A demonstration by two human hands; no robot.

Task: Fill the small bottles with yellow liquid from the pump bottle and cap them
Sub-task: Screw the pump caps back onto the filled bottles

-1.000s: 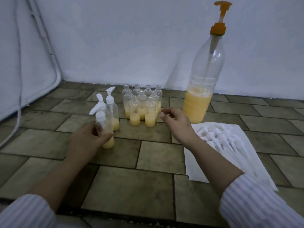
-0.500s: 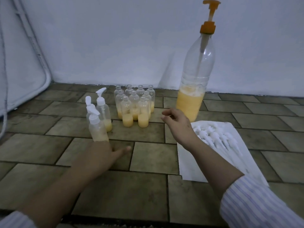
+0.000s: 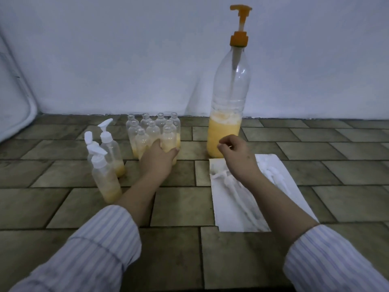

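Observation:
A tall clear pump bottle [image 3: 226, 131] with an orange pump holds yellow liquid at the back. Left of it stands a cluster of several uncapped small bottles [image 3: 147, 131], each part-filled with yellow. My left hand [image 3: 156, 161] wraps its thumb and fingers round the front right bottle of that cluster [image 3: 168, 140]. Three small bottles with white pump caps [image 3: 105, 175] stand further left. My right hand [image 3: 237, 155] hovers in front of the pump bottle with loosely curled fingers and nothing in it, above a white sheet [image 3: 242, 218] carrying several white pump caps [image 3: 275, 175].
Everything rests on a brown tiled surface [image 3: 179, 207] that meets a white wall [image 3: 126, 60] at the back. A pale curved edge [image 3: 19, 106] stands at the far left.
My left hand let go of the capped bottle, left it standing at the left, and moved right to grip an uncapped bottle in the cluster. My right hand stayed nearly in place.

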